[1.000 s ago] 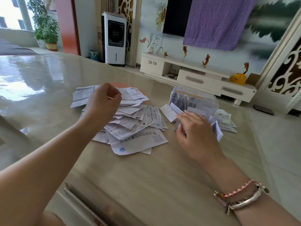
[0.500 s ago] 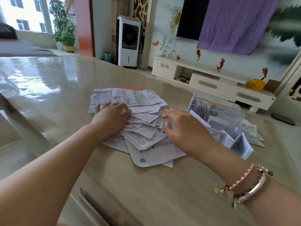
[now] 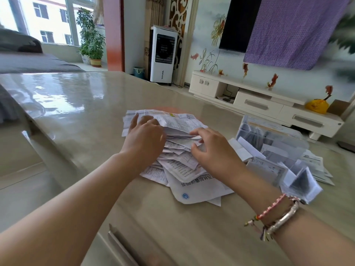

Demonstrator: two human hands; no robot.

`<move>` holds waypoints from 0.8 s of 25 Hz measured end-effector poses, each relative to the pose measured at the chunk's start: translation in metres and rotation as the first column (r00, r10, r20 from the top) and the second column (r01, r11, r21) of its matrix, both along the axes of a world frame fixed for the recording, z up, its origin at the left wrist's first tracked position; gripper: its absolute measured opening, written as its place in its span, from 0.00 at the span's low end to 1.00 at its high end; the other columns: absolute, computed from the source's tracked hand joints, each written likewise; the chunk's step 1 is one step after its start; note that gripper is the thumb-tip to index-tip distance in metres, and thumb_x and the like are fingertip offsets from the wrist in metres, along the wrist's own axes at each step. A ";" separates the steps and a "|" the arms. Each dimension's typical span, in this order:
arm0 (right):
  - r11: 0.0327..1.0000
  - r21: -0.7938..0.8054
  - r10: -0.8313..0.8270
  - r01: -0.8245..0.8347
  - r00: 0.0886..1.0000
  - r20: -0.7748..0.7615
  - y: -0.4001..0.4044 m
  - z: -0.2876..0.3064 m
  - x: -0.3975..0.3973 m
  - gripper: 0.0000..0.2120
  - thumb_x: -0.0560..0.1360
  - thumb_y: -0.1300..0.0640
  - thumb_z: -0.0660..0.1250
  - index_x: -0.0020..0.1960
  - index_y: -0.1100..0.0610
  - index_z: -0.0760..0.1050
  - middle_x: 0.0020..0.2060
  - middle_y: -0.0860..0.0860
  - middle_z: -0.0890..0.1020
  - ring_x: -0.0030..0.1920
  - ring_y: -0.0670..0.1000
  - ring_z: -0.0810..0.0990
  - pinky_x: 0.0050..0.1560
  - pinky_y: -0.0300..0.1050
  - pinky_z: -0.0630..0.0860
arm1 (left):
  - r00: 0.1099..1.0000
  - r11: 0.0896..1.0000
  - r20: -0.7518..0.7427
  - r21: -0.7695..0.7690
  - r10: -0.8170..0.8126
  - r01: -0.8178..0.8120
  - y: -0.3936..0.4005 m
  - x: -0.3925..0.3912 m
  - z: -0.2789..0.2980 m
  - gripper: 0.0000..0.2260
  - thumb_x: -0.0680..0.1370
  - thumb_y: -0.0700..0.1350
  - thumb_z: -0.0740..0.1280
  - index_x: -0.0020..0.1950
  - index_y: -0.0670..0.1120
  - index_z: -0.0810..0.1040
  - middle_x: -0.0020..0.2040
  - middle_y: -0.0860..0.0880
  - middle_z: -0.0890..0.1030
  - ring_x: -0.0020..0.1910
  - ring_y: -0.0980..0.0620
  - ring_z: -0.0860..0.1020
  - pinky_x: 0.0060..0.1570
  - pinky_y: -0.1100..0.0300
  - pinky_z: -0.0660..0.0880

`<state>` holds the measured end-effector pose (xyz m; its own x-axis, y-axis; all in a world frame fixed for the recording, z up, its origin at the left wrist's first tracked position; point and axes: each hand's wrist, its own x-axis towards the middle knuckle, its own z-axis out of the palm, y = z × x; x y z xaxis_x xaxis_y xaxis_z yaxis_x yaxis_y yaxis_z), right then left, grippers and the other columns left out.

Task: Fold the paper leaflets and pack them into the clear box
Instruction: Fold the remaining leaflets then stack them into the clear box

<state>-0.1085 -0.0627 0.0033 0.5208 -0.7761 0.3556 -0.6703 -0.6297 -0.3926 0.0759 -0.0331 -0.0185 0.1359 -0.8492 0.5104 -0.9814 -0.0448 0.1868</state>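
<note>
Now both hands point(image 3: 145, 139) point(image 3: 213, 150) rest on leaflets point(image 3: 184, 169)

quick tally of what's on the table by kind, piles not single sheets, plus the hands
loose leaflet pile: 1
clear box: 1, with folded leaflets inside
small leaflet stack to the right of the box: 1
hands: 2, left hand and right hand, both on the loose pile
total: 5
single sheets overlap too much to count

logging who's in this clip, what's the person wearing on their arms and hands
Both forearms are bare, no sleeves in view. The left hand wears nothing. By the right hand, the wrist carries a pink beaded bracelet, a silver bangle and small hanging charms.
</note>
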 end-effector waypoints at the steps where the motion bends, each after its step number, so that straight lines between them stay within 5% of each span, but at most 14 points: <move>1: 1.000 0.000 0.007 -0.007 1.000 0.022 0.004 -0.001 -0.003 0.16 0.78 0.56 0.62 0.66 0.53 0.71 0.60 0.48 0.73 0.52 0.46 0.76 0.54 0.41 0.72 | 0.997 0.995 0.031 -0.069 -0.064 0.066 0.004 -0.001 0.002 0.09 0.79 0.46 0.63 0.54 0.50 0.82 0.57 0.54 0.79 0.69 0.51 0.66 0.74 0.53 0.45; 3: 1.000 0.009 0.012 -0.012 0.999 0.052 0.012 -0.002 -0.009 0.21 0.77 0.56 0.65 0.69 0.50 0.68 0.61 0.47 0.71 0.44 0.45 0.74 0.50 0.39 0.72 | 0.970 0.953 0.115 -0.191 -0.216 0.235 0.013 -0.008 0.008 0.08 0.74 0.41 0.71 0.51 0.50 0.84 0.52 0.53 0.82 0.65 0.49 0.71 0.73 0.52 0.49; 6: 1.000 0.020 0.006 -0.008 0.995 0.101 0.017 -0.006 -0.017 0.23 0.75 0.57 0.68 0.69 0.49 0.68 0.63 0.47 0.72 0.50 0.46 0.75 0.54 0.41 0.72 | 0.890 0.840 0.230 -0.303 -0.393 0.449 0.026 -0.032 0.021 0.08 0.69 0.38 0.74 0.44 0.50 0.84 0.45 0.54 0.83 0.56 0.51 0.76 0.72 0.54 0.57; 9: 0.998 0.059 -0.050 0.038 0.975 0.216 0.018 -0.007 -0.032 0.08 0.75 0.56 0.69 0.54 0.48 0.79 0.48 0.44 0.82 0.46 0.44 0.80 0.48 0.45 0.76 | 0.810 0.735 0.229 -0.341 -0.539 0.586 0.045 -0.063 0.028 0.07 0.69 0.38 0.74 0.44 0.48 0.81 0.42 0.54 0.81 0.51 0.54 0.72 0.70 0.59 0.60; 14: 0.955 0.291 -0.040 -0.059 0.946 0.323 0.039 -0.004 -0.078 0.05 0.75 0.59 0.69 0.45 0.53 0.84 0.38 0.50 0.84 0.39 0.43 0.80 0.42 0.39 0.73 | 0.781 0.817 -0.251 -0.091 -0.572 0.569 0.061 -0.067 0.022 0.26 0.70 0.50 0.75 0.64 0.58 0.67 0.54 0.62 0.77 0.56 0.62 0.74 0.58 0.62 0.71; 20: 0.849 0.497 -0.044 -0.180 0.913 0.406 0.073 -0.010 -0.126 0.06 0.74 0.61 0.69 0.46 0.54 0.85 0.43 0.56 0.85 0.42 0.48 0.82 0.47 0.38 0.77 | 0.725 0.775 -0.404 0.059 -0.558 0.630 0.063 -0.073 0.003 0.03 0.74 0.44 0.72 0.46 0.51 0.84 0.41 0.56 0.83 0.43 0.58 0.79 0.47 0.59 0.75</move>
